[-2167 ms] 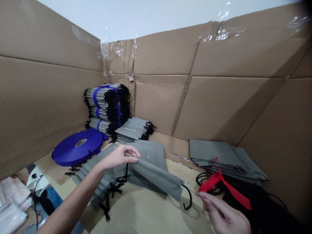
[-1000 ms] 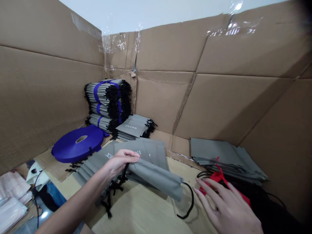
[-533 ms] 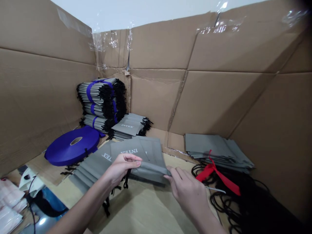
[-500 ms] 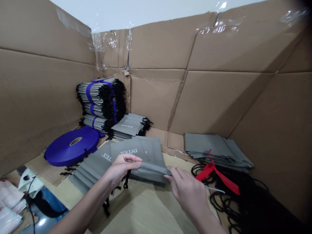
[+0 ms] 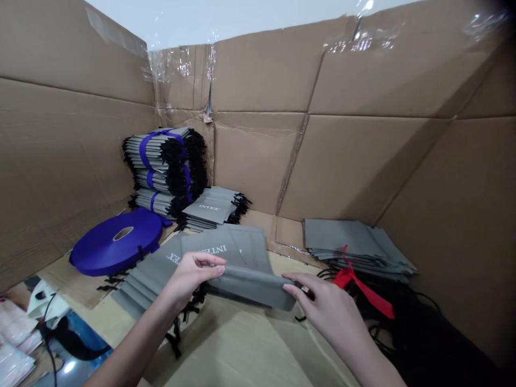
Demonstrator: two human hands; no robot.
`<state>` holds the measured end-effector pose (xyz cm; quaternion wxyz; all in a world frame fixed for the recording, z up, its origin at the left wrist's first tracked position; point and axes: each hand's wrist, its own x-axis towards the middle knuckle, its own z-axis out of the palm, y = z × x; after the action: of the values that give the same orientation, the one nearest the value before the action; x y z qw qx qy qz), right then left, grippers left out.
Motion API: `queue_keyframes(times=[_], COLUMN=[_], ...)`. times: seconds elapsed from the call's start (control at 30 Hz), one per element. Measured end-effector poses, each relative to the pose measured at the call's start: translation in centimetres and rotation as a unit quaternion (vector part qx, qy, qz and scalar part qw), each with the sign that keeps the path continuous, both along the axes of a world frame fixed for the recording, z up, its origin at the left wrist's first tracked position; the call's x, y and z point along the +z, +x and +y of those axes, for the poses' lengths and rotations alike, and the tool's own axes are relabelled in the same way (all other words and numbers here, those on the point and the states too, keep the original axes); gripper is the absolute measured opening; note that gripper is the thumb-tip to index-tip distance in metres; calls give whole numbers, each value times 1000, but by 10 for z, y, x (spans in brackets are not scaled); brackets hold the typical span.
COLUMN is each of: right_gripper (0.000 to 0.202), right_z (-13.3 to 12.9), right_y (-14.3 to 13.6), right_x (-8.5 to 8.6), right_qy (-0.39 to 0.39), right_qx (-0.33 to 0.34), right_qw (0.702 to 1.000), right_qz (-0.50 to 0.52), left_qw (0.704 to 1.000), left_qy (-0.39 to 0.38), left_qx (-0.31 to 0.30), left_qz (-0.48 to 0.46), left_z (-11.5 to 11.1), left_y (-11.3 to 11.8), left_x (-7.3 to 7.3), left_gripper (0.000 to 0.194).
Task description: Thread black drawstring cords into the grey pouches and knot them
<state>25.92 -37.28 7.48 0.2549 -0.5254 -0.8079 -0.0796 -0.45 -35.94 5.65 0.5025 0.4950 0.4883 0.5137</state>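
Note:
Stretched between my two hands is a grey fabric pouch (image 5: 253,286), seen nearly edge-on and tilted toward me. My left hand (image 5: 192,277) pinches its left upper corner between thumb and fingers. At the right end, my right hand (image 5: 318,298) grips the other corner, with a short black cord end showing below it. Behind and under the pouch lie grey pouches with white INTEX lettering (image 5: 226,242). More of them fan out to the left in an overlapping row (image 5: 141,282), black cord ends hanging off their edges.
A purple ribbon roll (image 5: 116,242) lies at left. Behind it stand pouch bundles (image 5: 155,153) tied with purple ribbon, beside a loose pouch stack (image 5: 209,207). At right are grey pieces (image 5: 346,236), black cords (image 5: 427,333) and a red ribbon (image 5: 368,293). Cardboard walls (image 5: 258,161) enclose the table.
My right hand has moved slightly right and its grip has shifted. The held pouch has gone from a narrow rolled edge to a wider, flatter face.

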Motion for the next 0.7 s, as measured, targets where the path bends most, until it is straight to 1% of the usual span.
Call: queue_keyframes(times=[0.07, 0.17, 0.27, 0.37, 0.43, 0.57, 0.6, 0.63, 0.7], right_gripper=[18, 26, 36, 38, 38, 34, 32, 30, 28], right_z=[-5, -11, -11, -8, -6, -4, -4, -4, -4], right_y=[3, 3, 0, -2, -1, 14, 19, 24, 34], right_x=[1, -1, -7, -15, -17, -16, -16, -16, -15], right_qy=[11, 46, 85, 125, 143, 141, 136, 129, 110], right_qx=[-5, 9, 6, -5, 8, 75, 83, 81, 51], right_qw=[1000, 999, 996, 992, 990, 987, 987, 988, 993], right_qz=[-13, -18, -8, 0, -3, -27, -31, -31, -13], left_qw=[1000, 1000, 999, 999, 999, 995, 995, 994, 993], left_qy=[-2, -12, -21, -17, -15, -26, -28, -30, -38], left_qx=[-8, -23, -32, -27, -25, -24, -21, -18, -20], left_qz=[2, -4, -19, -30, -41, -89, -98, -105, -114], left_z=[0, -1, -2, -2, -1, 0, 1, 2, 5], left_y=[-2, -2, 0, 0, -2, -9, -12, -14, -17], left_x=[0, 1, 2, 4, 6, 9, 10, 10, 9], left_gripper=[23, 21, 21, 21, 20, 20, 20, 20, 21])
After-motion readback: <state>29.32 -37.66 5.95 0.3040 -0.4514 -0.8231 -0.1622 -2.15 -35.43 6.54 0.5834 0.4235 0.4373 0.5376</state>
